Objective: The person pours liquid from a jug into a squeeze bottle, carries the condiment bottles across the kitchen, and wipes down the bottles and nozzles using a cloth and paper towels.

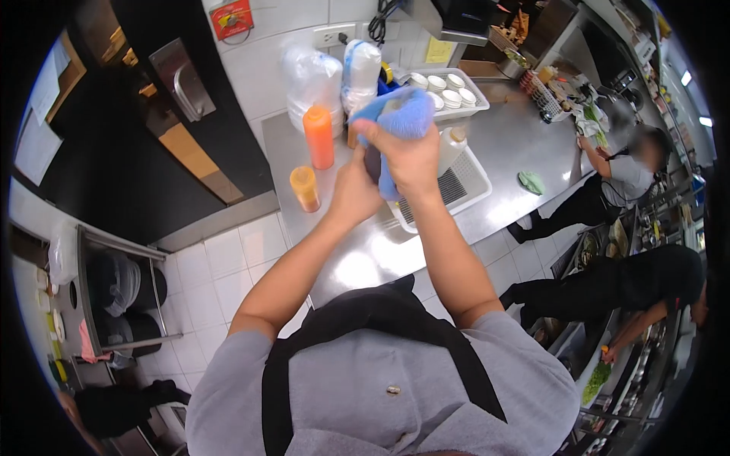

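Note:
A light blue cloth (pixel 407 115) is bunched in my right hand (pixel 411 158), whose fingers are wrapped round it. My left hand (pixel 357 186) is closed on a dark object (pixel 372 162) that shows between my two hands. Cloth and fingers cover most of it, so its kind is unclear. To the left of my hands an orange squeeze bottle (pixel 319 138) stands on the steel counter (pixel 372 262), with a shorter amber bottle (pixel 305 190) nearer me. Just right of my right hand, a whitish bottle (pixel 452 150) is in a white basket (pixel 475 186).
Plastic-wrapped stacks (pixel 313 80) stand against the wall. A white tray (pixel 475 109) holds several stacks of small white cups. A green cloth (pixel 531 182) lies farther right on the counter. Two people (pixel 627 171) work at the right, and another person (pixel 122 406) is at lower left.

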Demonstrator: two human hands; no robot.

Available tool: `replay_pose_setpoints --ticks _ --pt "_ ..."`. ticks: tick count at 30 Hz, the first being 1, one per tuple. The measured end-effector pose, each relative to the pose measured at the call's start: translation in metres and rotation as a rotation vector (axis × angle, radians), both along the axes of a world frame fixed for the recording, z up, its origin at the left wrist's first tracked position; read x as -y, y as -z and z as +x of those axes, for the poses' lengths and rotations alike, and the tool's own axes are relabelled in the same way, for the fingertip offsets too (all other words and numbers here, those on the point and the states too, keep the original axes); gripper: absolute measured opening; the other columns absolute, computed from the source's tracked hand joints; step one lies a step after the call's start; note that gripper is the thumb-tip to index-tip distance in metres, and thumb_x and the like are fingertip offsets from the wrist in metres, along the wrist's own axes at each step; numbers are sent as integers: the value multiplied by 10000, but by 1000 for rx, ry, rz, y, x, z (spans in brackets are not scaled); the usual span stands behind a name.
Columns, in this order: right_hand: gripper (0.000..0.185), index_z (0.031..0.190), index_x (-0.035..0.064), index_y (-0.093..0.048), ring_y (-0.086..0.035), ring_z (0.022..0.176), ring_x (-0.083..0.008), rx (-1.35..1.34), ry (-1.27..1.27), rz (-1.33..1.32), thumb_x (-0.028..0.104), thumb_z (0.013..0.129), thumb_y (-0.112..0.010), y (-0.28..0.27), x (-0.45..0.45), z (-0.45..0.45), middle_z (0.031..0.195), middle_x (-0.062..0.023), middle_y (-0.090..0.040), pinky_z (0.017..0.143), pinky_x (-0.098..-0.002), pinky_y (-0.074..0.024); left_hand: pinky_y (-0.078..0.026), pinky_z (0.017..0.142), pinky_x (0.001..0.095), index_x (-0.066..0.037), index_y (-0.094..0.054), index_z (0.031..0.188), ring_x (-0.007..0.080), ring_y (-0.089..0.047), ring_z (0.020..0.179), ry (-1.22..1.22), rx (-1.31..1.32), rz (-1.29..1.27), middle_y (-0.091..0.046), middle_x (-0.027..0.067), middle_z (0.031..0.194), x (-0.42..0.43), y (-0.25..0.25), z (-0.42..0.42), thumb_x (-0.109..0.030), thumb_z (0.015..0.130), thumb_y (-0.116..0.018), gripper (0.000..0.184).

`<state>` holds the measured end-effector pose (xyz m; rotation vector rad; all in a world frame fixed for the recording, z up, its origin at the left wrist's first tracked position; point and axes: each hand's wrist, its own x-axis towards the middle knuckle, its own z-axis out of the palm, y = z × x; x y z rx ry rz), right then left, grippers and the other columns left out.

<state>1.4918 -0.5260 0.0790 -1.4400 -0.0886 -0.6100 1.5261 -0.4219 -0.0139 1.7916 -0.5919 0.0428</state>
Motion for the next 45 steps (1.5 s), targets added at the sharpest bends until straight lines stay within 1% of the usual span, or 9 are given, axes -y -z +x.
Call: replay_pose_setpoints --ticks 4,8,12,18,22,31,33,38,45 --pt "584 1161 3 -605 -667 974 -163 103 -505 138 92 701 -953 -9 28 -6 1075 -83 -697 883 -311 -538 -584 841 400 -32 -622 1181 203 -696 899 805 -560 -332 -719 95 1006 -38 -39 0 -138 726 -874 531" --pt "838 1250 -3 -588 -668 1069 -216 186 -1030 86 195 561 -1022 11 42 5 1126 -117 -690 971 -376 -532 -594 898 388 -61 -640 1159 194 -665 926 1259 -431 -302 -692 66 1091 -25 -10 1 -68 735 -869 483" --pt "791 1251 12 -583 -661 1037 -204 83 -1098 129 138 588 -997 1 33 -3 1111 -100 -685 956 -359 -530 -594 927 424 -46 -623 1110 190 -666 967 1095 -708 -319 -646 70 1018 -28 -7 -23 -32 757 -860 426" --pt "611 1240 29 -564 -675 987 -170 -152 -364 137 135 750 -914 21 19 8 1072 -70 -680 849 -320 -557 -535 844 312 11 -646 1187 154 -654 926 334 -630 -183 -690 61 1075 -17 -4 -16 -81 730 -860 513" --pt "481 1191 30 -563 -672 973 -138 25 206 -43 107 819 -858 43 -20 10 1030 -45 -679 826 -306 -548 -521 915 363 42 -549 1314 276 -690 1069 -75 75 20 -703 158 1151 0 29 1 -142 776 -816 629" --pt "337 1109 57 -633 -704 908 -184 36 99 -61 278 910 -791 44 4 4 995 -69 -722 808 -336 -557 -468 1018 398 -7 -423 1432 297 -620 1210 68 153 -239 -634 163 1286 -4 17 5 -117 838 -790 707" --pt "533 1185 35 -644 -703 944 -217 -322 84 399 532 991 -641 32 21 1 1045 -103 -708 856 -380 -558 -488 984 381 -12 -421 1429 269 -639 1154 94 127 -369 -642 136 1246 -12 0 1 -127 860 -779 681" --pt "837 1343 15 -534 -653 1075 -220 55 -104 737 757 971 -431 22 53 -7 1155 -115 -668 929 -370 -535 -516 826 290 -21 -407 1422 119 -612 932 167 -261 -561 -622 52 1039 -23 -10 18 -107 931 -730 594" --pt "880 1388 23 -555 -610 1140 -238 -261 -40 296 773 992 -319 105 1 5 1251 -149 -648 977 -373 -481 -533 853 303 -33 -573 1208 117 -651 973 79 27 -436 -681 60 1093 7 -32 8 -82 921 -751 341"
